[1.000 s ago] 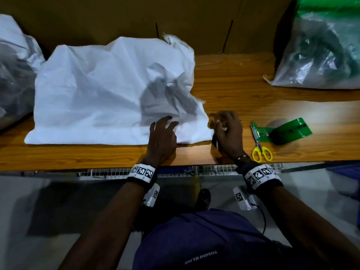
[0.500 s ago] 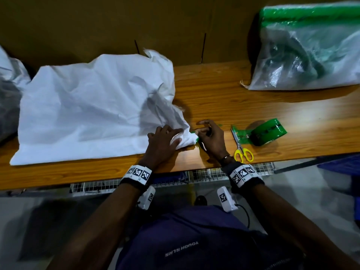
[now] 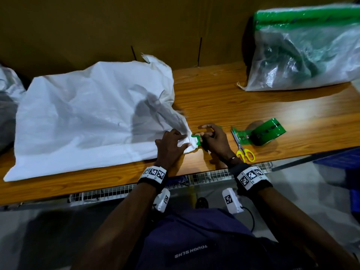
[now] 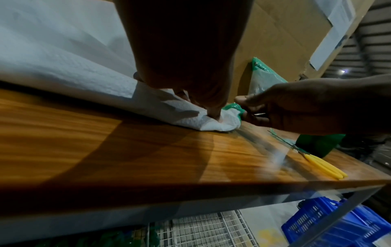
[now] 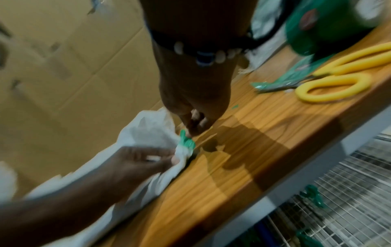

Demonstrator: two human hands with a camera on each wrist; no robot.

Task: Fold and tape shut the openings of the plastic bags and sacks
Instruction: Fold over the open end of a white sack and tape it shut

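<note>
- The big white woven plastic sack [image 3: 83, 117] lies flat and creased across the left half of the wooden tabletop [image 3: 243, 106], its far corner rising against the brown cardboard wall [image 3: 116, 26] behind.
- Its near right corner is gathered into a tight bunch close to the table's front edge, with a crumpled strip of green tape [image 3: 195, 137] stuck on the tip of that bunch.
- The left hand [image 3: 171, 147] clamps the bunched corner, fingers curled over the fabric and the thumb pressing it down onto the wood.
- The right hand [image 3: 213, 140] meets the bunch from the other side, fingertips pinching the green tape; the wrist view is blurred, so how much tape is already wrapped on is hard to say.
- Just right of that hand lie yellow-handled scissors [image 3: 242, 148], blades pointing away from the person, resting on a loose tail of tape.
- The green tape roll [image 3: 267, 131] sits just beyond the scissors, touching that tail.
- At the far right corner, well apart, a clear plastic bag with a green taped top [image 3: 303, 49] leans on the cardboard.
- Bare wood stretches between the sack and that clear bag, and a narrow strip runs along the front edge before the sack.
- Another pale bag [image 3: 7, 98] pokes in at the left edge.
</note>
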